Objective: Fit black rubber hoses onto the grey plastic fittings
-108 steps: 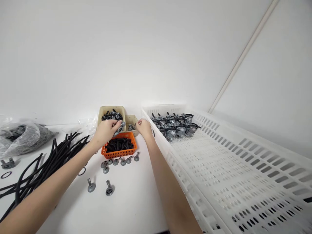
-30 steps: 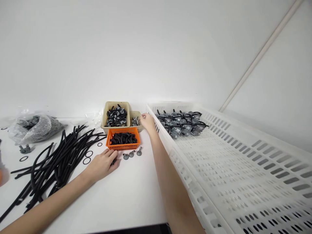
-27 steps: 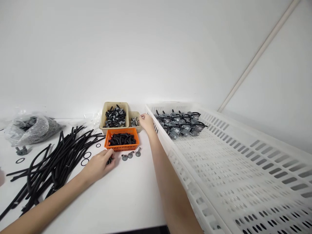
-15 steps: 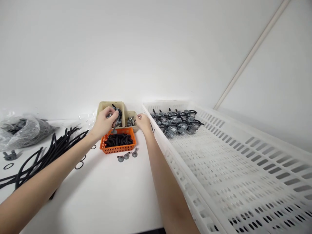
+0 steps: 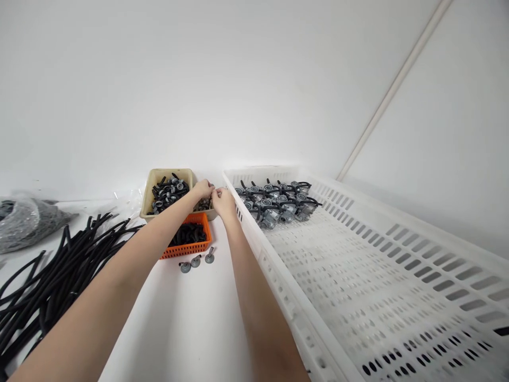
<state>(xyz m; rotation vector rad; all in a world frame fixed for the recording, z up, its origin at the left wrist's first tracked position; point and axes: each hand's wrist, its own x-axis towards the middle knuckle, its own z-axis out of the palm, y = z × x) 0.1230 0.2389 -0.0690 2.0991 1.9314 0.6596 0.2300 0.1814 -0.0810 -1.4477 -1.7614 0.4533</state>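
Note:
My left hand (image 5: pixel 204 189) and my right hand (image 5: pixel 222 200) meet fingertip to fingertip over the small beige bin (image 5: pixel 210 214), which holds small metallic parts. Fingers of both hands are pressed together; anything between them is too small to make out. To the left stands a larger beige bin (image 5: pixel 146 204) with black and grey fittings (image 5: pixel 170 192). In front, partly behind my left forearm, an orange basket (image 5: pixel 186 249) contains short black pieces (image 5: pixel 190 233). Three grey round parts with stems (image 5: pixel 195 261) lie on the white table (image 5: pixel 194 313) before the basket.
On the right, a large white perforated crate (image 5: pixel 294 297) holds several grey assemblies with black tubes (image 5: pixel 278 201) at its far end. Long black tubes (image 5: pixel 67 270) are piled at the left, beside a clear plastic bag (image 5: pixel 32 223). A white wall (image 5: pixel 199 90) rises behind.
My left hand has moved right, from over the larger beige bin to my right hand at the small bin. The view has shifted slightly, showing more fittings in the larger bin.

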